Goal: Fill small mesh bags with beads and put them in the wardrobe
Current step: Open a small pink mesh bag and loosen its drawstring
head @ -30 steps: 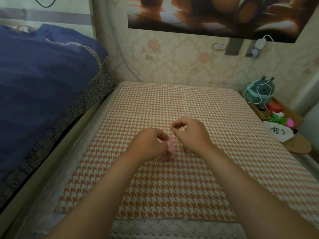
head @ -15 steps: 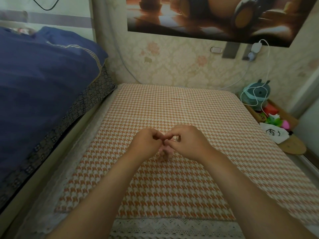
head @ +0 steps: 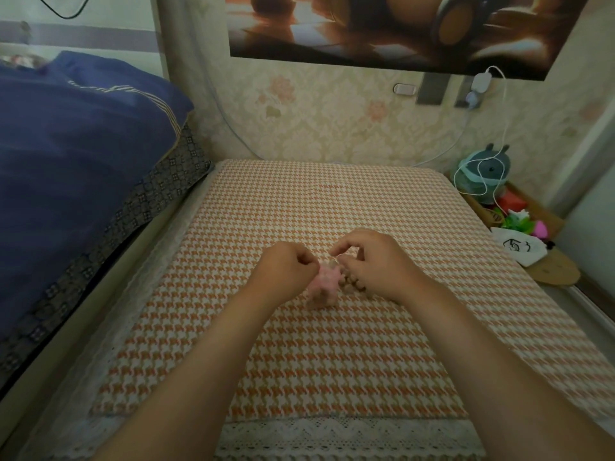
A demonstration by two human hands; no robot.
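Observation:
A small pink mesh bag (head: 324,282) rests on the orange houndstooth cloth (head: 332,361), between my two hands. My left hand (head: 283,272) is closed on the bag's left upper edge. My right hand (head: 372,264) sits just right of the bag with thumb and forefinger pinched above its mouth; whatever it pinches is too small to make out. A few dark beads (head: 354,282) lie on the cloth under my right fingers, partly hidden by them.
A bed with a blue quilt (head: 73,168) runs along the left. At the right edge stand a teal speaker (head: 484,173) wrapped in white cable, coloured toys (head: 519,221), a white pouch (head: 519,249) and a wooden disc (head: 554,271). Wallpapered wall lies straight ahead.
My hands, pressed together half a second ago, have drawn apart, and the pink bag now shows between them. My right hand's fingers lifted slightly above the bag.

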